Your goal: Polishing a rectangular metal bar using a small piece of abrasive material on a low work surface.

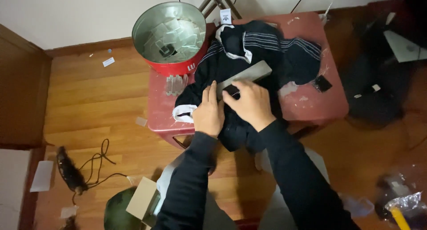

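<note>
Left hand (209, 113): flat, fingers together, pressing down on the dark blue cloth top with white stripes (262, 49).
Right hand (251, 103): fingers bent, holding the near end of a long flat grey bar (247, 74).
Bar: lies tilted on the cloth.
Cloth: heaped on the small red plastic table (311, 107).
Tin: round red metal tin (171, 34) at the table's far left corner, with clear plastic bits inside.
</note>
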